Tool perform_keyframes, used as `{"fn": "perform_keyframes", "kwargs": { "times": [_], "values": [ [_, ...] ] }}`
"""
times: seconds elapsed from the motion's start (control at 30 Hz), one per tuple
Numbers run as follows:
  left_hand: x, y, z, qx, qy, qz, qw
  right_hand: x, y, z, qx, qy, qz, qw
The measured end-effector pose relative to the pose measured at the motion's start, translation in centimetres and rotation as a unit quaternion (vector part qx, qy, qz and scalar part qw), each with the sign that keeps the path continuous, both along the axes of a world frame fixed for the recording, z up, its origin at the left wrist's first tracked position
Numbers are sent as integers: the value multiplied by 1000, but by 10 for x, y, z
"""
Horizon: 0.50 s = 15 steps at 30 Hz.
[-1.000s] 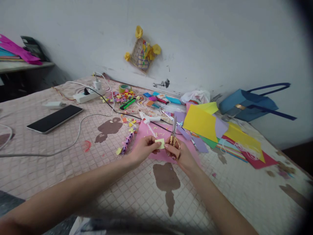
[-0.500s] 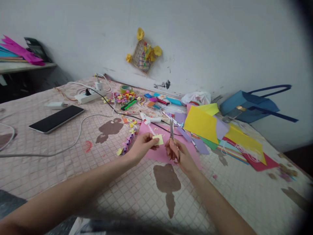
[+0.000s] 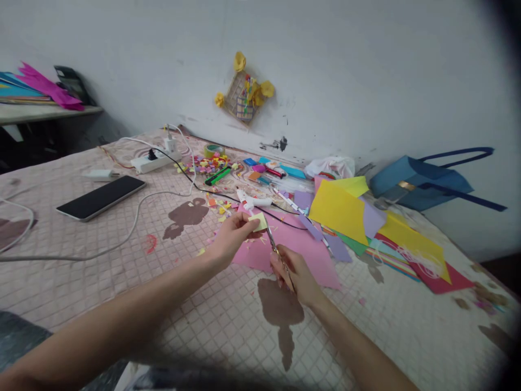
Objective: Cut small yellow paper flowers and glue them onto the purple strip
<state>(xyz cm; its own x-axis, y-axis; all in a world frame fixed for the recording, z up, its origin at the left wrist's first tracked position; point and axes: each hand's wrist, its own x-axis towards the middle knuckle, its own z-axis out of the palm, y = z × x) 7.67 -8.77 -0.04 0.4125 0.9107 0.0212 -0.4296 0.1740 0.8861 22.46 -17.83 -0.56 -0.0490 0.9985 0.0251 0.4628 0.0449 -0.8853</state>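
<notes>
Between thumb and fingers, my left hand [image 3: 233,237] pinches a small pale-yellow piece of paper [image 3: 258,221]. My right hand [image 3: 293,271] grips a pair of scissors [image 3: 273,242] by the handles, and the blades point up and left to the right edge of the yellow piece. Whether the blades touch or cut it is too small to tell. Below both hands lies a pink sheet [image 3: 260,254] with thin yellow scraps on it. Just behind the left hand's paper rests a white glue gun [image 3: 253,200].
A phone [image 3: 101,197] and a power strip [image 3: 152,161] with cables lie at left. Small paper cut-outs [image 3: 199,164], a tape roll [image 3: 214,150] and a green cutter [image 3: 218,175] are at the back. Coloured sheets [image 3: 340,209] and a blue bag [image 3: 421,182] lie at right.
The scissors have tilted from upright toward the left, and their tips have come to the yellow paper. The left hand has shifted slightly, still pinching the paper. The whole view has moved a little.
</notes>
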Motion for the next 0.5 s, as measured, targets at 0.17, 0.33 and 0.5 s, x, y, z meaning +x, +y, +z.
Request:
{"fn": "perform_keyframes", "kwargs": {
  "times": [0.17,0.33,0.5],
  "values": [
    [0,-2,4,-10,3,0,1000,-2,-2,0,-6,13,-6,1000],
    [1,-5,7,-11,14,12,1000,-3,-2,0,-13,28,-12,999],
    [2,-6,5,-6,10,10,1000,-2,-2,-1,-4,30,-20,999]
  ]
}}
